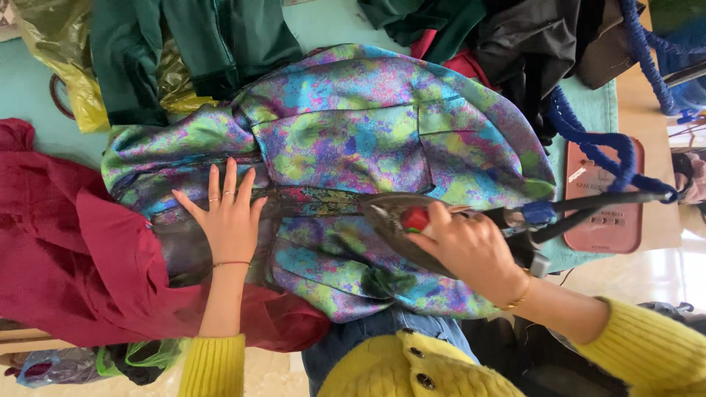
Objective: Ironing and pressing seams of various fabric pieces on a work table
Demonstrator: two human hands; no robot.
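Multicolour silky garment (346, 147) is spread flat across the middle of the table (29, 95), purple/green/blue print up, seams running left-right. Left hand (226, 217) lies open on it, palm down, fingers fanned w/ rings showing, pressing the cloth near a seam, looks like it's there to keep the slippery fabric taut & flat. Right hand (471, 250) is closed round the handle of an iron (412, 224), thumb by the red knob; iron's pointed end faces left toward the flat hand, sole down on the garment along the same seam. Blue-wrapped cord (603, 147) loops off to the far right, clear of the cloth, over a pink rest pad (614, 220) at the table's right edge. Dark red cloth (73, 265) is bunched at the near left, pushed aside; green clothes (191, 51) & a yellowish plastic bag (66, 66) sit far left, dark garments (529, 51) far right. Yellow sleeves on both arms.
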